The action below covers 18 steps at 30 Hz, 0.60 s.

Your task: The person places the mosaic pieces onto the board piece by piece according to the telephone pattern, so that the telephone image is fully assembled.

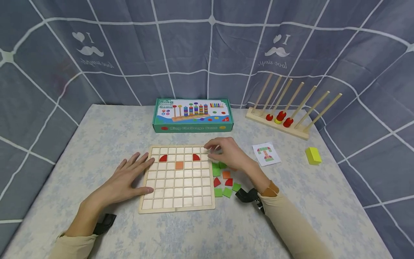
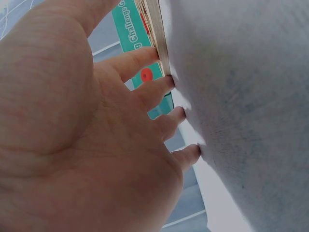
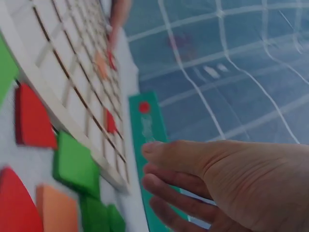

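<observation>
A wooden grid board (image 1: 176, 209) lies on the table. Two red quarter-circle tiles (image 1: 163, 158) and an orange square tile (image 1: 179, 165) sit in its cells. My left hand (image 1: 124, 180) is spread at the board's left side, its thumb and index finger resting on the frame. In the left wrist view, fingertips (image 2: 166, 83) touch the board edge and the cloth. Over the board's top right corner is my right hand (image 1: 230, 153), fingers loosely bent. Nothing shows between thumb and fingers (image 3: 166, 191) in the right wrist view. Loose green tiles (image 3: 76, 162) lie below it.
Several green, red and orange tiles (image 1: 227, 192) lie right of the board. A pattern card (image 1: 273, 160), a yellow block (image 1: 313, 155) and a peg stand (image 1: 300, 132) with several rings are farther right. A green Ring Challenge Game box (image 1: 193, 127) stands behind, before a grey curtain.
</observation>
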Each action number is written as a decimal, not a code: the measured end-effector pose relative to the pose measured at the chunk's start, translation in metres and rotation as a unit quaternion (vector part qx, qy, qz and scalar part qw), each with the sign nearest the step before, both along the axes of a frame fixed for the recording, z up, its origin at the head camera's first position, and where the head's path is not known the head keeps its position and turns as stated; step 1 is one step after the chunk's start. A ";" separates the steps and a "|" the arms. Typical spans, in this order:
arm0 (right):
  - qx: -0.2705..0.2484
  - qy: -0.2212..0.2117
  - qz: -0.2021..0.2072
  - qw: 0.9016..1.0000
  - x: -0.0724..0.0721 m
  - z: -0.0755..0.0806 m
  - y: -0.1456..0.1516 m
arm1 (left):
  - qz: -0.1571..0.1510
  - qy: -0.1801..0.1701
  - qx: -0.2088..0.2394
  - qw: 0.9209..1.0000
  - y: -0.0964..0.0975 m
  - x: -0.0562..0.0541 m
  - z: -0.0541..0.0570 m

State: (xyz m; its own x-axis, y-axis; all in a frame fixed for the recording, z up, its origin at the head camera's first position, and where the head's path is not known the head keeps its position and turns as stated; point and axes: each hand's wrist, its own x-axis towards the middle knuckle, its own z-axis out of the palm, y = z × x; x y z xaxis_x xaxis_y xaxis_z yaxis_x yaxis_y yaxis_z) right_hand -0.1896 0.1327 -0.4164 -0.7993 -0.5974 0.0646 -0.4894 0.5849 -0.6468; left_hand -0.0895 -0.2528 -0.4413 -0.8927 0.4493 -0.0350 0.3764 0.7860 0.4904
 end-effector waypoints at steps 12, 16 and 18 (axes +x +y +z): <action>0.027 -0.070 -0.016 0.997 -0.014 -0.003 0.042 | 0.005 -0.009 -0.008 1.000 0.002 0.002 0.004; 0.039 -0.085 0.004 0.996 -0.016 -0.006 0.045 | 0.003 0.000 -0.004 1.000 0.001 0.002 0.003; 0.045 -0.081 0.009 0.996 -0.016 -0.006 0.045 | 0.003 0.005 0.000 1.000 0.001 0.001 0.002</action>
